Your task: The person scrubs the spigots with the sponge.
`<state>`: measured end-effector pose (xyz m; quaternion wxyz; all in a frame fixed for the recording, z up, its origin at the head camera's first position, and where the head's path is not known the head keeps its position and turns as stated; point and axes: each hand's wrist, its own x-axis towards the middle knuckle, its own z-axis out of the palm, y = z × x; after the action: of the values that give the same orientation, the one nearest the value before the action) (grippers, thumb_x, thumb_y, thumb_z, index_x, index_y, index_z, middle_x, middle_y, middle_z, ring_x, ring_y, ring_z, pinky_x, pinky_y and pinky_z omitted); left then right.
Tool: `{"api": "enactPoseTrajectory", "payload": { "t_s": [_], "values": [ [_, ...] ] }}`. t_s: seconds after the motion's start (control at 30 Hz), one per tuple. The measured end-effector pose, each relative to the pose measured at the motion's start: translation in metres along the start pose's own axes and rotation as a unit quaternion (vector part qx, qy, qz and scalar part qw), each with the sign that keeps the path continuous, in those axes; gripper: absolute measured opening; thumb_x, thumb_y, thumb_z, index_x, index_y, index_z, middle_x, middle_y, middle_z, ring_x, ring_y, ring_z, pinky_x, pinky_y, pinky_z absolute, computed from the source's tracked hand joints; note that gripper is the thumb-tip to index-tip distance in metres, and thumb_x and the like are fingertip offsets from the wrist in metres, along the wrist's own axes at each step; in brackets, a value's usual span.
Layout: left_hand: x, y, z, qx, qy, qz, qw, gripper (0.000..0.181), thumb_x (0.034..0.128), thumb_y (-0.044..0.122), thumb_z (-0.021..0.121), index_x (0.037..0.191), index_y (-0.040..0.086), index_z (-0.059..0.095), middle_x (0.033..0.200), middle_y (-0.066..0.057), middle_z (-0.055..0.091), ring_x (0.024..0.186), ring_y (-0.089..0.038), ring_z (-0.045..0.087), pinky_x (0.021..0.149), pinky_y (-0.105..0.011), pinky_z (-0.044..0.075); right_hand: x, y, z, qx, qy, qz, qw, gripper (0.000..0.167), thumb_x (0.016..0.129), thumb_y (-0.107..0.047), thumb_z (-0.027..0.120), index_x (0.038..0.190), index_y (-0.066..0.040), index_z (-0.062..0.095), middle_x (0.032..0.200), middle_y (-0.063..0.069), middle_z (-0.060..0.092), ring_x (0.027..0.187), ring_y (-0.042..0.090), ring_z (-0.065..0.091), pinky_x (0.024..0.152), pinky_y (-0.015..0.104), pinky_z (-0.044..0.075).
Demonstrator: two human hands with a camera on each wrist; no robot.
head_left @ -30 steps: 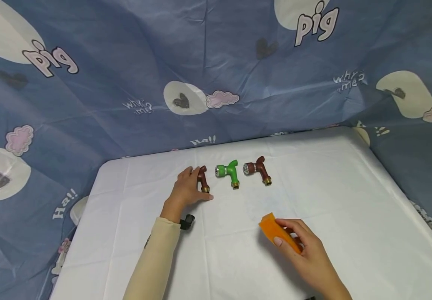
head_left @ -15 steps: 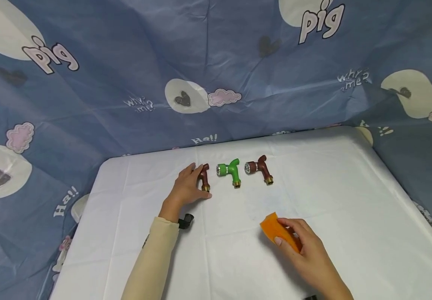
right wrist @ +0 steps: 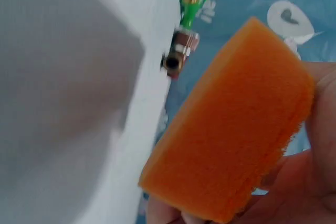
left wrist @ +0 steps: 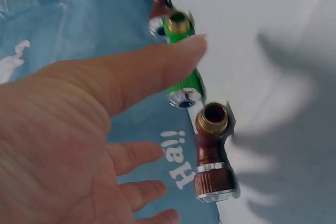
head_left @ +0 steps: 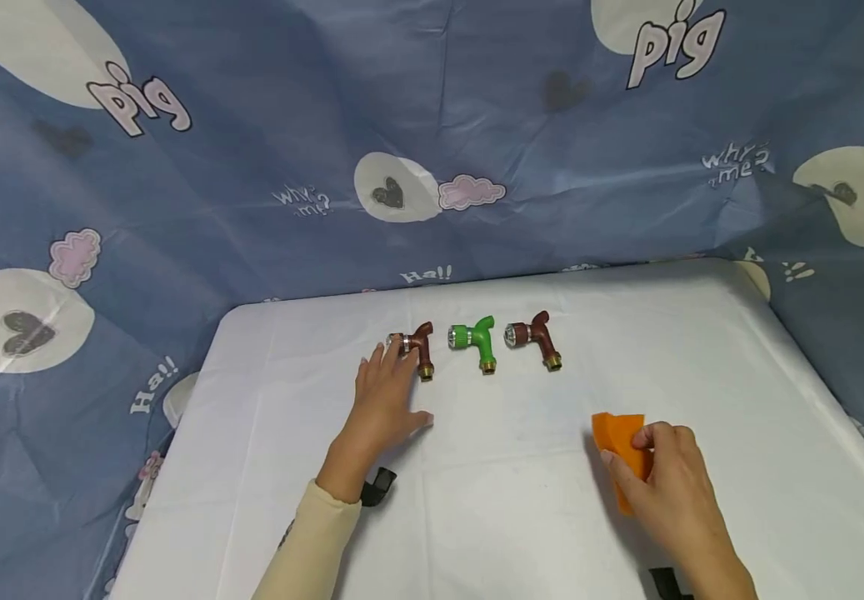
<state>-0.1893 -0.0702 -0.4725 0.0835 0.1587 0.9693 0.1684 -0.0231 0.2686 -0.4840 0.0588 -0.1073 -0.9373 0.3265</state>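
Observation:
Three faucets lie in a row toward the back of the white table: a brown faucet (head_left: 424,348) at the left, a green faucet (head_left: 482,340) in the middle, another brown faucet (head_left: 541,338) at the right. Over the left one, my left hand (head_left: 379,407) has its fingers extended and thumb spread, partly covering the knob end in the head view. The left wrist view shows space between that hand and the left faucet's brass end (left wrist: 212,119). An orange sponge (head_left: 617,437) is pinched between thumb and fingers of my right hand (head_left: 677,487), above the table at the right.
White cloth covers the table (head_left: 506,500). Behind it and at the sides hangs a blue printed curtain (head_left: 267,150). Black straps (head_left: 377,487) sit on both wrists.
My left hand has drawn back from the left faucet, uncovering more of it. My right hand has moved right with the sponge and turned it. The head view has shifted slightly.

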Motion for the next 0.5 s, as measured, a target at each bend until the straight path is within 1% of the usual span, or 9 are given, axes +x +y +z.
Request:
{"api": "enactPoseTrajectory", "payload": {
  "t_s": [0.13,0.2,0.27,0.37,0.5],
  "values": [
    [-0.027,0.005,0.002,-0.009,0.014,0.000,0.9999,0.101,0.0807,0.032,0.093,0.161,0.004,0.039,0.172,-0.021,0.014,0.158,-0.042,0.009,0.126,-0.058,0.006,0.009,0.012,-0.006,-0.028,0.036,-0.007,0.9989,0.039,0.091,-0.023,0.082,0.102,0.001,0.053,0.102,0.024,0.046,0.088,0.040,0.048,0.068,0.049,0.048],
    [-0.039,0.006,0.003,-0.018,0.021,-0.003,0.9996,0.099,0.0820,0.032,0.092,0.160,0.003,0.039,0.172,-0.021,0.015,0.158,-0.042,0.009,0.127,-0.058,0.006,0.017,0.016,-0.008,-0.036,0.042,-0.008,0.9984,0.038,0.091,-0.022,0.081,0.101,0.002,0.052,0.100,0.025,0.045,0.087,0.042,0.047,0.068,0.050,0.046],
    [-0.049,0.007,0.003,-0.023,0.029,-0.005,0.9993,0.098,0.0821,0.032,0.092,0.160,0.002,0.039,0.171,-0.022,0.017,0.158,-0.041,0.010,0.126,-0.058,0.008,0.024,0.020,-0.008,-0.041,0.037,-0.005,0.9985,0.039,0.092,-0.022,0.079,0.102,0.003,0.051,0.100,0.027,0.043,0.088,0.046,0.046,0.067,0.052,0.045],
    [-0.059,0.009,0.005,-0.026,0.040,0.000,0.9989,0.097,0.0819,0.031,0.092,0.159,0.002,0.041,0.170,-0.023,0.020,0.158,-0.042,0.013,0.126,-0.059,0.012,0.032,0.027,-0.008,-0.051,0.032,-0.001,0.9982,0.040,0.092,-0.021,0.079,0.102,0.005,0.049,0.098,0.029,0.042,0.087,0.049,0.046,0.065,0.054,0.045],
    [-0.066,0.012,0.009,-0.029,0.047,0.017,0.9983,0.093,0.0839,0.029,0.091,0.157,0.000,0.043,0.169,-0.024,0.023,0.156,-0.044,0.017,0.125,-0.059,0.015,0.034,0.034,-0.005,-0.062,0.028,0.007,0.9976,0.042,0.090,-0.019,0.081,0.100,0.006,0.049,0.098,0.030,0.042,0.086,0.050,0.047,0.060,0.054,0.047]
  ]
}}
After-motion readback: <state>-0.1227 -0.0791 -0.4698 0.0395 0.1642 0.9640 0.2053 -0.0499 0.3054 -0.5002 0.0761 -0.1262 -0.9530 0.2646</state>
